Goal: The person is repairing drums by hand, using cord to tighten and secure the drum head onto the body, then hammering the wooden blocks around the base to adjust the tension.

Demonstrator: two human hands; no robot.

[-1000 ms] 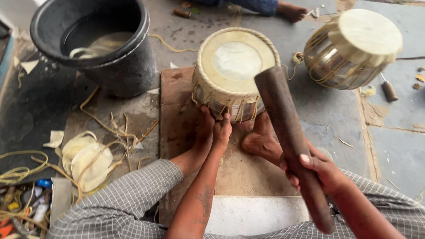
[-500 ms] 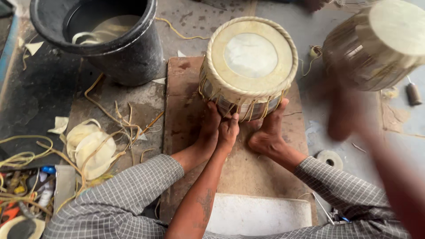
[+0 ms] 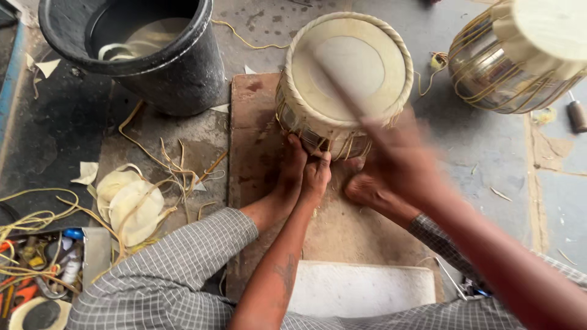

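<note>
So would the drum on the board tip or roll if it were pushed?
The drum stands on its flat end on the board, so it would likely slide or tip rather than roll. Both feet and the left hand brace its base, so it probably stays put. Its metal-looking body suggests some weight.

— Where's the left hand (image 3: 315, 177)?
— Stretched forward, fingers curled downward, forearm bare.
— And the right hand (image 3: 400, 162)?
— Raised, blurred with motion, fist closed; its grip is unclear.

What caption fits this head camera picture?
Left hand steadies a laced drum on a board while the blurred right hand swings a stick.
</note>
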